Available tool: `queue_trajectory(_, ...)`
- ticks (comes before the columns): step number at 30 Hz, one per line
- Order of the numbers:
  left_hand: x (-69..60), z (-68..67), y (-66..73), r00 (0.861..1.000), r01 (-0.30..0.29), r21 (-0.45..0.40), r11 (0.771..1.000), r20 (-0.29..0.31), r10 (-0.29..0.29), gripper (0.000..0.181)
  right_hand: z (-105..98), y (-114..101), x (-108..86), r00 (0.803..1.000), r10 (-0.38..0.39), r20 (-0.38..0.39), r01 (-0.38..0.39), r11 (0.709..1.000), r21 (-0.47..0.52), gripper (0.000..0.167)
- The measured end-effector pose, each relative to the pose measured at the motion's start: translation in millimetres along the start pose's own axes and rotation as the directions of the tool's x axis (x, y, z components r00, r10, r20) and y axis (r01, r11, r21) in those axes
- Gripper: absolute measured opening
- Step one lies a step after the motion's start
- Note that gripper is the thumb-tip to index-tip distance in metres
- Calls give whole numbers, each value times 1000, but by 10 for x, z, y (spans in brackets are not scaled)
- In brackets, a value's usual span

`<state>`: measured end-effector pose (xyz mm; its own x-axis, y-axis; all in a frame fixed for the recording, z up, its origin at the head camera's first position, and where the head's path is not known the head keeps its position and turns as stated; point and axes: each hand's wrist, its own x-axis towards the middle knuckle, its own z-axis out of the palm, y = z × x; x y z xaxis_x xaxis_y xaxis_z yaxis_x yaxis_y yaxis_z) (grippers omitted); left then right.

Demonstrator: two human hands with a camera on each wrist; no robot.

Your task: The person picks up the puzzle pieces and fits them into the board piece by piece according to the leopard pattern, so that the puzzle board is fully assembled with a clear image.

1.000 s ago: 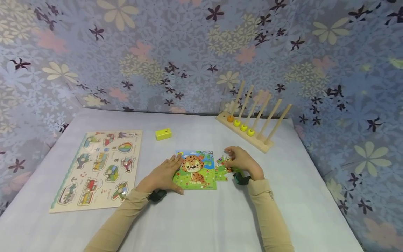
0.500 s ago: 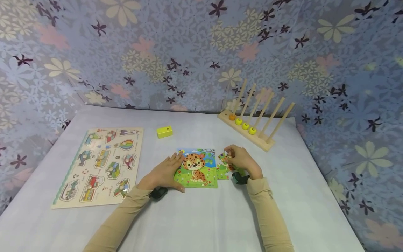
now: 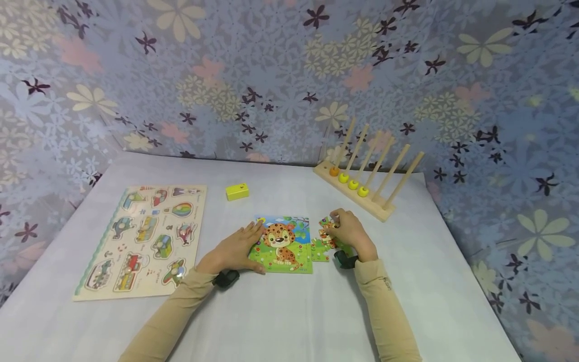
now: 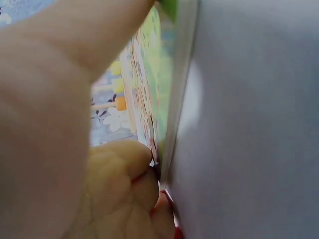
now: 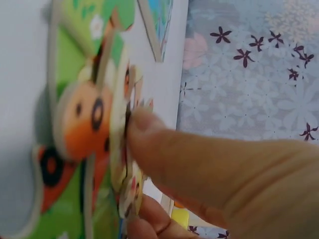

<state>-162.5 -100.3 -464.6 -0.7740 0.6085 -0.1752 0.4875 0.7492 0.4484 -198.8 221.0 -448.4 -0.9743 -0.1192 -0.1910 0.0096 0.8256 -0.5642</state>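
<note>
In the head view, my left hand (image 3: 237, 249) rests on the left edge of a square leopard picture puzzle (image 3: 289, 251), its fingers extended. The left wrist view shows the edge of the puzzle board (image 4: 182, 74) close to my fingers. Just right of the board, my right hand (image 3: 353, 232) pinches a small jigsaw piece (image 5: 118, 124) between thumb and fingers, over loose pieces (image 3: 320, 251) printed green and orange. These pieces lie overlapping on the table in the right wrist view, and my fingers partly hide them.
A wooden peg stand (image 3: 355, 193) with orange and yellow beads stands at the back right. A yellow block (image 3: 237, 191) lies behind the puzzle. On the left lies a large picture board (image 3: 156, 221) with vehicle shapes. A floral cloth (image 3: 271, 75) hangs behind the white table.
My right hand's pinched piece has shifted slightly to the right and away over the loose pieces. My left hand has stayed on the puzzle. The head view has moved slightly.
</note>
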Motion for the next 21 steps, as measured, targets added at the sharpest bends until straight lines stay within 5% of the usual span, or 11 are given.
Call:
queue_trajectory(11,18,-32,-51,1000,-18,-39,999,10,18,113,-2,-151,61,995,-82,-59,85,995,51,26)
queue_trajectory(17,8,-36,-41,1000,-3,-52,999,9,3,115,108,-465,81,987,-159,33,150,969,197,26)
queue_trajectory(21,8,-37,-43,1000,10,-56,998,8,-9,118,300,-670,87,964,-234,127,193,942,273,24)
